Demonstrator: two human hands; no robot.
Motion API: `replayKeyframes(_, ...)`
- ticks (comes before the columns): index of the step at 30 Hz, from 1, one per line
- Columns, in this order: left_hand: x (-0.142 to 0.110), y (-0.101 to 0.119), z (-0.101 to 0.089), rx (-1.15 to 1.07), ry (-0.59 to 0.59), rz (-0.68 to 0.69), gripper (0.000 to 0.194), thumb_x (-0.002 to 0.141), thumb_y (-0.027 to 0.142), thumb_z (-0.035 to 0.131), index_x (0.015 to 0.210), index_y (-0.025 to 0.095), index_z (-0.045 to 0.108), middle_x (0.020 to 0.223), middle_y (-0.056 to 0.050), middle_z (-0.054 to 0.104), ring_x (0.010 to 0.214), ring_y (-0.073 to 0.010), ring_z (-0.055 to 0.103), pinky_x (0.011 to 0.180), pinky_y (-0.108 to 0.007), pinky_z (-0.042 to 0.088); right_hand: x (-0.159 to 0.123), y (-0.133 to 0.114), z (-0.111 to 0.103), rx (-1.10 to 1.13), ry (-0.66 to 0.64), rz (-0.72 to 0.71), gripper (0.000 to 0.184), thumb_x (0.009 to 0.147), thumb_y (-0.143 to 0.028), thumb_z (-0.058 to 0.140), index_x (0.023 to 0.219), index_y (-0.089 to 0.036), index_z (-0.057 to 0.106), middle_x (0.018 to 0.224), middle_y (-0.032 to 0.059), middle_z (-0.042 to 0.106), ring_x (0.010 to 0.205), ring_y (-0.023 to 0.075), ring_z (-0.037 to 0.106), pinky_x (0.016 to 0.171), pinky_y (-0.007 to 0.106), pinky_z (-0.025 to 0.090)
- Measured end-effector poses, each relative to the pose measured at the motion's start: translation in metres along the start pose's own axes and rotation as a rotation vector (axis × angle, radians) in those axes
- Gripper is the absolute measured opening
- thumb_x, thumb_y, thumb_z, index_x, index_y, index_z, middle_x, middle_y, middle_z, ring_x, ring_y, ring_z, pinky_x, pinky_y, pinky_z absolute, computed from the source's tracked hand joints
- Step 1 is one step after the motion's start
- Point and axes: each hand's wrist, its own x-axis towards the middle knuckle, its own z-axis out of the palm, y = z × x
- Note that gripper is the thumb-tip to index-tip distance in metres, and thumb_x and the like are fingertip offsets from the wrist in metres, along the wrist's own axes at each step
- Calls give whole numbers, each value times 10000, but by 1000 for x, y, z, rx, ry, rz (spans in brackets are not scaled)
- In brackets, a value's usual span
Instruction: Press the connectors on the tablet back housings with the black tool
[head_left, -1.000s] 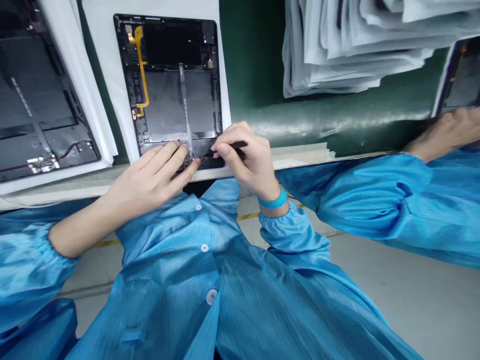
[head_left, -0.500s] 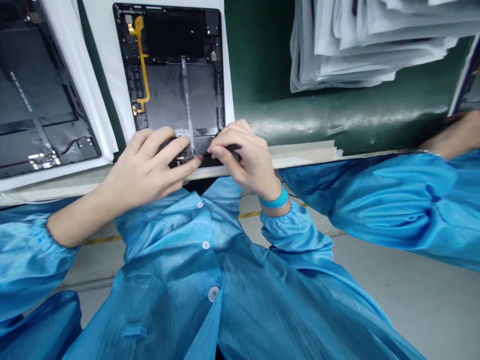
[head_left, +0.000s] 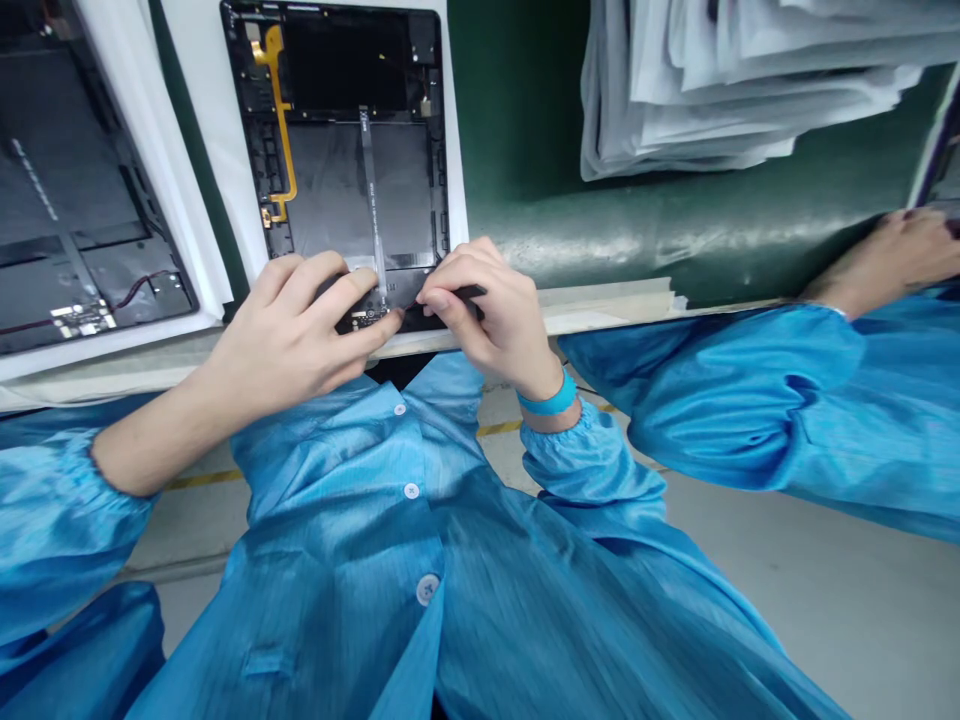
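Observation:
An opened tablet housing lies before me, with a yellow flex cable at its left and a grey ribbon cable down the middle. At its near edge is a small circuit board, partly covered by my left hand. That hand rests there with fingers spread, the index finger and thumb on either side of the board. My right hand pinches a slim black tool over the near right corner. The tool's tip, close to my left thumb, is too small to make out.
Another opened tablet lies on white sheets at the left. A stack of white foam sleeves stands at the back right of the green mat. At the right is a co-worker's hand beside another device.
The fingers of my left hand have lifted and arched, showing more of the circuit board. My right hand keeps its pinch at the near right corner. The view has shifted slightly.

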Motion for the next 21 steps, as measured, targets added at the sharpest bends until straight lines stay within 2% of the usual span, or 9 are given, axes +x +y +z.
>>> replayKeyframes(5, 0, 2, -3, 140, 72, 80, 365, 1135, 255, 632, 1499, 255, 651, 1542, -148, 675, 1388, -419, 707, 1075, -633, 637, -1, 3, 3, -16, 0, -25, 286, 1224, -412, 504, 1042, -242, 644, 932, -3, 713, 878, 183, 676, 971, 427, 537)
replayKeyframes(10, 0, 1, -1, 134, 94, 83, 380, 1142, 252, 622, 1523, 246, 623, 1547, -159, 651, 1404, -429, 682, 1113, -634, 583, 0, 1, 2, -12, 2, -28, 281, 1229, -404, 488, 1052, -246, 639, 927, -3, 709, 881, 187, 692, 936, 421, 534)
replayKeyframes(16, 5, 1, -3, 262, 164, 121, 323, 1123, 297, 693, 1432, 221, 640, 1434, -152, 711, 1257, -376, 751, 979, -485, 633, 1, 1, 4, -13, 44, -86, 187, 1216, -303, 540, 1065, -245, 633, 922, -21, 718, 883, 159, 689, 894, 367, 503)
replayKeyframes(18, 6, 2, -5, 257, 153, 128, 307, 1126, 272, 677, 1427, 216, 650, 1430, -160, 721, 1255, -385, 755, 957, -502, 651, 1, 3, 5, -18, 45, -88, 187, 1216, -307, 543, 1064, -243, 631, 920, -23, 715, 875, 156, 682, 896, 367, 496)
replayKeyframes(21, 6, 1, -9, 157, 61, 90, 315, 1154, 249, 609, 1460, 232, 684, 1494, -166, 704, 1338, -410, 725, 1003, -580, 655, 1, 3, 5, -25, 33, -83, 213, 1222, -336, 531, 1058, -242, 629, 921, -22, 712, 873, 161, 679, 897, 374, 494)
